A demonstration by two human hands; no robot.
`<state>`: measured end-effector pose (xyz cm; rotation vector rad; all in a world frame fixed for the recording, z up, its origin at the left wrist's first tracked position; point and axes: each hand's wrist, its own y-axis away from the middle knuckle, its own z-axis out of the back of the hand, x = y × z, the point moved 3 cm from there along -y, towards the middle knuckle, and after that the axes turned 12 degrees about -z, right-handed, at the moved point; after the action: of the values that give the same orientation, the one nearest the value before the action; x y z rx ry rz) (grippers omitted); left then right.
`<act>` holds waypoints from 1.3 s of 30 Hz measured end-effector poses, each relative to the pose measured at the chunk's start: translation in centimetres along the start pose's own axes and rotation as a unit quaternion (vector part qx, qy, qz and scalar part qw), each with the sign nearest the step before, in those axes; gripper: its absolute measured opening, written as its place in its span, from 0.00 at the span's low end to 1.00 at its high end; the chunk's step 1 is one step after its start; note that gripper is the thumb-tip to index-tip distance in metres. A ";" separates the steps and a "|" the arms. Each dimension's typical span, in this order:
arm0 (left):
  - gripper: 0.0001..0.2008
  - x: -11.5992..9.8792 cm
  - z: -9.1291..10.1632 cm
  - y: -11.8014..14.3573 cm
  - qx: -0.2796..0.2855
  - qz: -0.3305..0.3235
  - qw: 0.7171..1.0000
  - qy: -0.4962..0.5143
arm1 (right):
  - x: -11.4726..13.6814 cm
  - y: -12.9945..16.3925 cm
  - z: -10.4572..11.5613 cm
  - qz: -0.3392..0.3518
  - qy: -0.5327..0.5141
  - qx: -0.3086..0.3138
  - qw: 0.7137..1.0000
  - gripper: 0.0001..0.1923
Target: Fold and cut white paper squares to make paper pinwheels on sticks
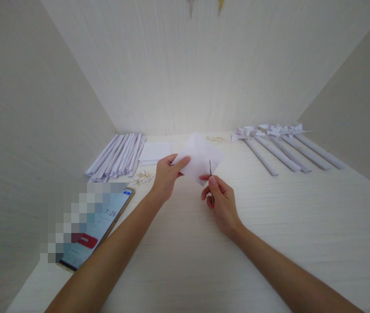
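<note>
A white square sheet of paper [198, 154] is up in front of me, turned so its corners point up and down. My left hand [168, 174] pinches its left corner, thumb on top and fingers underneath. In my right hand [219, 198] is a slim dark tool that looks like scissors [210, 167] seen edge-on; the fingers hide most of its handle. Its thin blade points upward over the sheet's lower right edge. Whether the blade has entered the paper, I cannot tell.
Rolled paper sticks [120, 154] are bundled at the back left, beside stacked white squares [156, 151] and a small pile of white-tipped bits [142, 177]. Paper pinwheels on sticks [276, 130] lie back right. A phone [107, 230] lies left; a beige ring-like cluster [215, 139] sits behind.
</note>
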<state>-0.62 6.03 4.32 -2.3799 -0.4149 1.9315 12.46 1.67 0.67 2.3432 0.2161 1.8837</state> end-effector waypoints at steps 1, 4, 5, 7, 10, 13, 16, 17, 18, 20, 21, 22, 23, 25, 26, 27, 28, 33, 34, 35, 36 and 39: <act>0.14 0.1 -0.1 0.1 0.002 0.008 1.000 0.017 | 0.0 0.0 0.0 0.003 -0.005 -0.003 1.000 0.18; 0.17 0.3 -0.5 0.5 -0.001 0.023 1.000 0.019 | 0.1 0.0 0.0 0.005 -0.013 -0.002 1.000 0.18; 0.17 0.3 -0.5 0.6 -0.004 0.024 1.000 0.009 | 0.1 0.0 -0.1 0.006 -0.014 0.000 1.000 0.18; 0.18 0.4 -0.6 0.7 -0.006 0.022 1.000 -0.013 | 0.1 0.1 -0.1 0.005 -0.014 0.001 1.000 0.18; 0.18 0.6 -0.7 0.8 -0.002 0.018 0.999 -0.029 | 0.1 0.1 -0.2 0.002 -0.013 0.000 1.000 0.18; 0.18 0.7 -0.6 0.9 -0.001 0.013 0.999 -0.040 | 0.2 0.1 -0.2 0.001 -0.015 -0.003 1.000 0.17; 0.17 0.7 -0.6 0.9 0.006 0.004 0.999 -0.054 | 0.3 0.1 -0.2 0.003 -0.017 -0.007 1.000 0.18; 0.17 0.7 -0.6 0.9 0.009 0.000 0.998 -0.058 | 0.3 0.1 -0.2 0.004 -0.018 -0.008 1.000 0.18; 0.16 0.7 -0.7 0.9 0.011 -0.004 0.998 -0.060 | 0.3 0.1 -0.2 0.004 -0.019 -0.008 1.000 0.18; 0.16 0.6 -0.7 0.9 0.012 -0.015 0.998 -0.061 | 0.3 0.1 -0.2 0.002 -0.021 -0.007 1.000 0.18; 0.16 0.5 -0.6 0.8 0.009 -0.020 0.998 -0.059 | 0.3 0.2 -0.2 0.000 -0.023 -0.006 1.000 0.18; 0.16 0.3 -0.6 0.8 0.004 -0.026 0.998 -0.057 | 0.3 0.2 -0.2 -0.002 -0.027 -0.005 1.000 0.18; 0.16 0.2 -0.5 0.7 -0.003 -0.032 0.998 -0.054 | 0.3 0.3 -0.2 -0.004 -0.031 -0.004 1.000 0.18; 0.17 -0.2 -0.4 0.5 -0.020 -0.044 0.998 -0.049 | 0.2 0.4 -0.3 -0.005 -0.043 0.000 0.999 0.18; 0.18 -0.4 -0.3 0.4 -0.029 -0.049 0.997 -0.046 | 0.2 0.4 -0.3 -0.004 -0.051 0.004 0.999 0.17; 0.18 -0.6 -0.2 0.3 -0.036 -0.053 0.997 -0.044 | 0.2 0.4 -0.4 -0.004 -0.058 0.010 0.998 0.17; 0.19 -0.8 -0.2 0.2 -0.042 -0.056 0.997 -0.043 | 0.2 0.4 -0.4 -0.005 -0.065 0.016 0.998 0.17; 0.19 -1.4 -0.1 0.0 -0.053 -0.061 0.996 -0.033 | -0.2 0.5 -0.8 -0.036 -0.065 0.059 0.996 0.19; 0.19 -1.4 -0.1 0.0 -0.052 -0.061 0.996 -0.028 | -0.3 0.5 -0.9 -0.042 -0.058 0.071 0.995 0.19; 0.19 -1.4 -0.2 0.1 -0.049 -0.060 0.997 -0.023 | -0.3 0.5 -1.0 -0.045 -0.052 0.083 0.994 0.19; 0.18 -1.5 -0.2 0.1 -0.047 -0.058 0.997 -0.019 | -0.4 0.6 -1.0 -0.046 -0.047 0.093 0.994 0.19; 0.18 -1.5 -0.4 0.2 -0.045 -0.051 0.998 -0.009 | -0.4 0.7 -1.1 -0.046 -0.037 0.112 0.992 0.19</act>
<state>-0.51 5.54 5.78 -2.3460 -0.6236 1.9306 11.28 0.91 0.63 2.4895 0.5457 1.8102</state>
